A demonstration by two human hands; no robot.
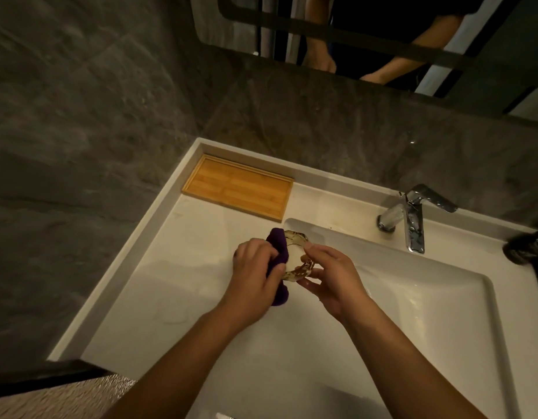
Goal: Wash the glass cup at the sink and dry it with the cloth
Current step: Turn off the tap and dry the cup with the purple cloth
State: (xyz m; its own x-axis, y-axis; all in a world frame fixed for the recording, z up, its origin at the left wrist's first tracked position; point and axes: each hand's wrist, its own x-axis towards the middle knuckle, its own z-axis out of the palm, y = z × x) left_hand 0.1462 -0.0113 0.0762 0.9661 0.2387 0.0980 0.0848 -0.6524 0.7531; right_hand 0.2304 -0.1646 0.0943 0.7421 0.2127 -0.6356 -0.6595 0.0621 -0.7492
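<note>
Head view: both hands work above the white counter, at the left edge of the sink basin.

Glass cup: held in the air between the two hands, lying on its side. Its long axis runs roughly far to near, tilted slightly leftward at the far end. Which end is the mouth cannot be told. The glass shows a mottled brown pattern at both ends.

Left hand: fingers curled closed on the purple cloth, pressing it against the left side of the cup. The cloth bunches past the fingers at the far end and hangs down below the hand at the near end.

Right hand: fingers partly bent, grasping the right side and near end of the cup. The thumb lies on the upper surface; the other fingers support it from below.

Surroundings:
- Wooden tray: far left on the counter, well apart from the hands.
- Chrome tap: far right, behind the basin; no water stream visible.
- Dark bottle: at the right edge, partly cut off.
- Mirror: on the far wall, reflecting the person's forearms.
</note>
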